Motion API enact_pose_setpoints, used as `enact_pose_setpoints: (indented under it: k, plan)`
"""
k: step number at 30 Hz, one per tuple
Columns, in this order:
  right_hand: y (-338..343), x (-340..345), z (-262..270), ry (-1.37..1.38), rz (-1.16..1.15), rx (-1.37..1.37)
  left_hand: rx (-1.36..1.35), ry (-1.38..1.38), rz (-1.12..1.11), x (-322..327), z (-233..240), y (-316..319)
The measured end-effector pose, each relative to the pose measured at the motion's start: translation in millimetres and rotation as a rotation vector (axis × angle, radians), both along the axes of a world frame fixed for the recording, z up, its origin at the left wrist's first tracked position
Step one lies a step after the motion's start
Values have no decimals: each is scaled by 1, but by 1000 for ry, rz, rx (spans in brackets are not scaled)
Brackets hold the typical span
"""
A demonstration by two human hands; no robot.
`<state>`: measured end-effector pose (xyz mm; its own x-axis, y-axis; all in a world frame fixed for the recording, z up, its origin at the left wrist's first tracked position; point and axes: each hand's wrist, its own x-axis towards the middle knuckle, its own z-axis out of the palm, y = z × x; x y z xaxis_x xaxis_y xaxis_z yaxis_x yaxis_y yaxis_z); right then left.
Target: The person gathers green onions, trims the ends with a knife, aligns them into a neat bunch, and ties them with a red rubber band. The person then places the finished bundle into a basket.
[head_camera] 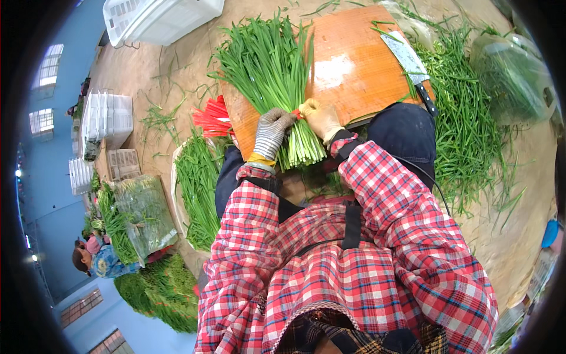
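Observation:
A bundle of green garlic chives (269, 66) lies over the left part of an orange-brown wooden board (349, 57), its pale cut ends towards my body. My left hand (273, 130), in a grey striped glove, pinches a red tie band (297, 114) round the stems from the left. On the band's right side, my right hand (319, 116), in a cream glove, has its fingers closed at the band. A cleaver (409, 62) with a black handle rests at the board's right edge. Red strips (214, 117) lie in a pile by the board's left edge.
Loose greens (462, 119) are heaped right of the board, beside a clear plastic bag (508, 79). A container of greens (199, 190) stands by my left leg. White plastic crates (163, 20) are at upper left. Another person (95, 259) is at far left, near bagged greens (143, 217).

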<state>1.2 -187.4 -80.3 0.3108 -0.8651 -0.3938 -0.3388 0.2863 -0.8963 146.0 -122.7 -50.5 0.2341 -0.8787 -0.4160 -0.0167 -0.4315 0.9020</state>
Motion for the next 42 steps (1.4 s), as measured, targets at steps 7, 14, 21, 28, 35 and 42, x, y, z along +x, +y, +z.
enact_pose_setpoints:
  k: [7,14,21,28,35,42]
  plan:
    - [-30,5,24,316,500,-146,-51,6,-23,1,-11,2]
    - [-25,0,21,445,503,-285,-82,59,-2,3,-16,2]
    - [-15,-4,-36,-281,47,611,-46,125,88,-2,-21,3]
    - [-17,-16,-39,-445,81,756,58,-491,-459,20,25,-19]
    - [-17,-14,-53,-697,222,816,-119,-666,-764,11,29,-42]
    - [-12,-10,-48,-711,257,785,-86,-421,-741,19,16,-43]
